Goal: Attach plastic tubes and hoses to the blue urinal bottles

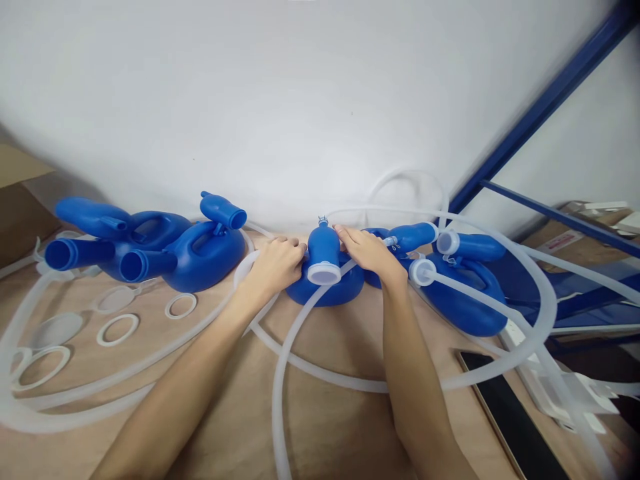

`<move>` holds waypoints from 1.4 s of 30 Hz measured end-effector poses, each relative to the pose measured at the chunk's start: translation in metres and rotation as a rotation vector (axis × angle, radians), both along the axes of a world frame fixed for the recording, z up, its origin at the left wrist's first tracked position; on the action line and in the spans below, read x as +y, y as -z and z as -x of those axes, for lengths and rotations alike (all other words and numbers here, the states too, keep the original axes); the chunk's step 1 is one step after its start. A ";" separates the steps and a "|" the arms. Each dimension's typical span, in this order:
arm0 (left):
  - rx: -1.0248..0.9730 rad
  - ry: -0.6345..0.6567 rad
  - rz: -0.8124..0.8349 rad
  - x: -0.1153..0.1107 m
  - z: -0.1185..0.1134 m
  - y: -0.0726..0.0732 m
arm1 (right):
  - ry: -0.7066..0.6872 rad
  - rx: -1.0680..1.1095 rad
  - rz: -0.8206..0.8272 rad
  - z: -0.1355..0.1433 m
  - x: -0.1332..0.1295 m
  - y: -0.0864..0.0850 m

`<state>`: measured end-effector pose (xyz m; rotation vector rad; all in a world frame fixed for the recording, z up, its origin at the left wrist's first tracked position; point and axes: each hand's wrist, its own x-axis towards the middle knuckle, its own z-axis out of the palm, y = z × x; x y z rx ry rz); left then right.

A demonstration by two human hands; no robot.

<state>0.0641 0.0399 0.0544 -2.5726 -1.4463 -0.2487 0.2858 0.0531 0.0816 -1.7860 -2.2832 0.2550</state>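
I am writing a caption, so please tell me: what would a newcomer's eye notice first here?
Bright blue jugs stand out first, spread across the brown surface before a pale wall. In the middle, the left hand and right hand flank a blue spout piece with a white rim. Long whitish tubes loop on both sides.

I count five blue plastic jugs (pixel 345 293), five smaller blue bottle-shaped pieces (pixel 323 247), four white rings (pixel 115 343) at left, one black phone (pixel 517 423).
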 end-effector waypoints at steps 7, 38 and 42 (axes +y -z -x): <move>0.062 0.073 -0.039 0.002 0.005 0.002 | -0.009 -0.005 -0.011 -0.004 0.004 0.004; 0.089 0.110 -0.071 -0.004 0.000 0.009 | -0.059 0.065 0.019 -0.013 0.005 0.009; 0.127 0.118 -0.081 -0.002 0.001 0.010 | -0.075 0.011 -0.006 -0.016 0.008 0.012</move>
